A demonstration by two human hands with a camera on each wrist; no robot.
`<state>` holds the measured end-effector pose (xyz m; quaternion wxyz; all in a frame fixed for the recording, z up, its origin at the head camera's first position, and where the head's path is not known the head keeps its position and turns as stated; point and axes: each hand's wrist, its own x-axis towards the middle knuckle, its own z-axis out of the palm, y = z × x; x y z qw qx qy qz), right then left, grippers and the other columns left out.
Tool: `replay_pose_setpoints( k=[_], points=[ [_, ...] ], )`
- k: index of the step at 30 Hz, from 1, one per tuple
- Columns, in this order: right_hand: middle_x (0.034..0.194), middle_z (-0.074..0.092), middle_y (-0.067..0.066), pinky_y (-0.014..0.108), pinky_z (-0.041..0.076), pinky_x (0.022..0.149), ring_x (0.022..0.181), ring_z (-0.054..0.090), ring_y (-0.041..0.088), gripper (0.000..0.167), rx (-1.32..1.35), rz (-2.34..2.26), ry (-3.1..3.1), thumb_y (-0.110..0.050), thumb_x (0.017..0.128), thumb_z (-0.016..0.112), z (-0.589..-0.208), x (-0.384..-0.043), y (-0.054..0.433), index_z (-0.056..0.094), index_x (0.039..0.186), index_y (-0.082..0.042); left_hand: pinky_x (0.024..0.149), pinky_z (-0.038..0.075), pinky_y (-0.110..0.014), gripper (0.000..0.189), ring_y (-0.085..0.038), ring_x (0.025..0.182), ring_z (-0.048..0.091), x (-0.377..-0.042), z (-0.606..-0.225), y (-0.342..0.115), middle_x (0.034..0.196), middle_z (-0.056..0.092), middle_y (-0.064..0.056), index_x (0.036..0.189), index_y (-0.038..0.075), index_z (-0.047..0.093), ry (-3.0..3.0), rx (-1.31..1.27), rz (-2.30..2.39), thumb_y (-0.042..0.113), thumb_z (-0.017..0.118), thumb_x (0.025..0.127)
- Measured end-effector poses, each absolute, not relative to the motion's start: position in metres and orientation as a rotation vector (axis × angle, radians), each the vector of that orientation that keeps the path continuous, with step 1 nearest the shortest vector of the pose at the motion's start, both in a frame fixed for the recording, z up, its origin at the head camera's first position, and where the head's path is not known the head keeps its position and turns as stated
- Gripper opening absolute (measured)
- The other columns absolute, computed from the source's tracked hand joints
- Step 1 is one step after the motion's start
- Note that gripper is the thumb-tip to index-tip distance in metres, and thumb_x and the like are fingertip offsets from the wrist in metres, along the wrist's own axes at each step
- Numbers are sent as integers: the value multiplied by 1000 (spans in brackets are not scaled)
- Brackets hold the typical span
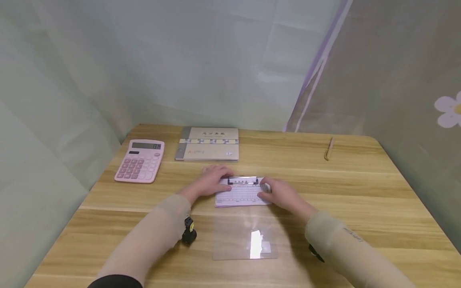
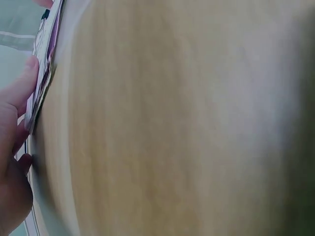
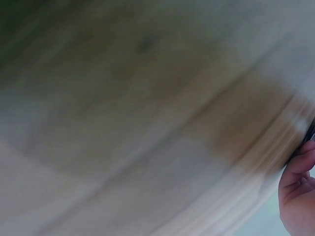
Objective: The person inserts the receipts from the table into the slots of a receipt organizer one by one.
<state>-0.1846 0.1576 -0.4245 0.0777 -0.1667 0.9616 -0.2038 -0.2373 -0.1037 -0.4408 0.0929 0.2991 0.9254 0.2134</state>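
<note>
A clear clipboard [image 1: 230, 236] lies on the table with its black-and-silver clip [image 1: 243, 181] at the far end. Under the clip is a pad of printed forms [image 1: 239, 195], white on top with a purple layer below. At the pad's left edge my left hand [image 1: 212, 182] holds it; the left wrist view shows the thumb [image 2: 30, 66] on top and other fingers beneath the pad. My right hand [image 1: 282, 194] grips the right edge near the clip, thumb over the paper. In the right wrist view only a small part of that hand shows, at a dark edge.
A pink calculator [image 1: 140, 161] sits at the left of the wooden table [image 1: 360, 192]. Behind the clipboard lies a beige account book [image 1: 209, 150] with a grey spine. Toward the back right is a thin pen-like item [image 1: 329, 149]. Curtains [image 1: 216, 60] hang behind the table.
</note>
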Motion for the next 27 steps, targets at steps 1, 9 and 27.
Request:
replay_pose_setpoints(
  k=[1,9,27],
  points=[
    [89,64,5,39,46,71,72,52,19,37,-498,-606,2882,-34,84,69,-425,-184,158,60,112,-11,101,25,-48,50,-24,126,37,-237,-440,-105,135,49,-2,129,20,54,2746,892,630,43,65,85],
    [75,60,1,36,44,66,67,50,17,38,-578,-605,2877,-33,84,69,-423,-183,161,59,113,-10,101,26,-46,48,-24,122,41,-230,-439,-117,127,53,-2,124,18,59,2787,856,634,42,67,83],
    [67,50,-5,36,42,64,64,47,14,40,-646,-567,2885,-35,85,68,-426,-176,179,59,114,-9,98,27,-45,45,-24,119,40,-221,-438,-120,130,53,-2,124,21,60,2833,845,562,43,64,85]
  ],
)
